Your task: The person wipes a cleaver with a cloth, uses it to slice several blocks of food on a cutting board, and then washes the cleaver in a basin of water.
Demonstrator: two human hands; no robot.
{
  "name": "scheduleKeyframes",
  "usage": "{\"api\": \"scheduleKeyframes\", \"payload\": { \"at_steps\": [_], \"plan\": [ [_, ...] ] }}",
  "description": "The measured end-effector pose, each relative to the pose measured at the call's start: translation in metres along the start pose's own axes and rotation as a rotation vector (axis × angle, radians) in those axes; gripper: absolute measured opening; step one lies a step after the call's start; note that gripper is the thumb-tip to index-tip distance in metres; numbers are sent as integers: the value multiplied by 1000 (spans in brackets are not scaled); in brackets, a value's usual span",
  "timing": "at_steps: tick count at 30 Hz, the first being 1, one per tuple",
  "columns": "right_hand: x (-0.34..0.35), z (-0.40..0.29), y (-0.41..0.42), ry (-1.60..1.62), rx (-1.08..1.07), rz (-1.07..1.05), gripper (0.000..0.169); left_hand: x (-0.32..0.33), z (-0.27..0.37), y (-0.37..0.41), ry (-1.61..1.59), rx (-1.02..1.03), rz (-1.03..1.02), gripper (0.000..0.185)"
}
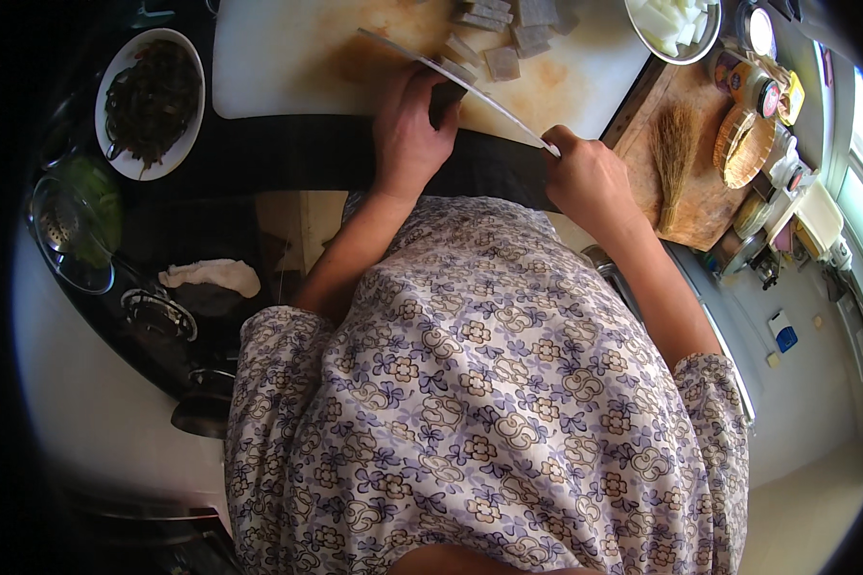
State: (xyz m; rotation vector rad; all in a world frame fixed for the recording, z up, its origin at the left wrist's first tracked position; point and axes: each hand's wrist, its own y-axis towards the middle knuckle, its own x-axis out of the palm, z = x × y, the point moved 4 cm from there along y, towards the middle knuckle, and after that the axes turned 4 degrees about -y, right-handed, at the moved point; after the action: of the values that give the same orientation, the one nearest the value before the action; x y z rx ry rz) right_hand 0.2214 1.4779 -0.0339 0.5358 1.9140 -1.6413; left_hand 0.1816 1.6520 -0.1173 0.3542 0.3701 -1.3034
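My right hand (590,172) grips a knife by its handle, at the board's near edge. The knife's blade (492,104) slants up to the left across a white cutting board (280,79), seen almost edge-on. My left hand (413,140) is curled around a grey food block (446,100), perhaps konjac, just left of the blade; its fingertips are partly hidden behind the knife. Beyond the blade lie several grey cut pieces (503,63), some stacked and some flat. Brownish stains mark the board.
To the left are a white oval dish (194,136) of dark shredded food, a clear lidded vessel (101,277), a cloth (212,277) and a stove burner (158,315). At right stand a bowl of white chunks (672,25), a wooden board (636,136), a straw brush (672,162), a basket (751,154) and jars (766,97).
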Motion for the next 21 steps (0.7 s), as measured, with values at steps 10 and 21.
{"api": "scheduleKeyframes", "payload": {
  "at_steps": [10, 21],
  "plan": [
    [21, 10, 24, 28, 29, 72, 21, 1, 1, 0, -66, -27, -16, 38],
    [-5, 7, -12, 135, -1, 130, 19, -9, -3, -17, -21, -101, -5, 51]
  ]
}}
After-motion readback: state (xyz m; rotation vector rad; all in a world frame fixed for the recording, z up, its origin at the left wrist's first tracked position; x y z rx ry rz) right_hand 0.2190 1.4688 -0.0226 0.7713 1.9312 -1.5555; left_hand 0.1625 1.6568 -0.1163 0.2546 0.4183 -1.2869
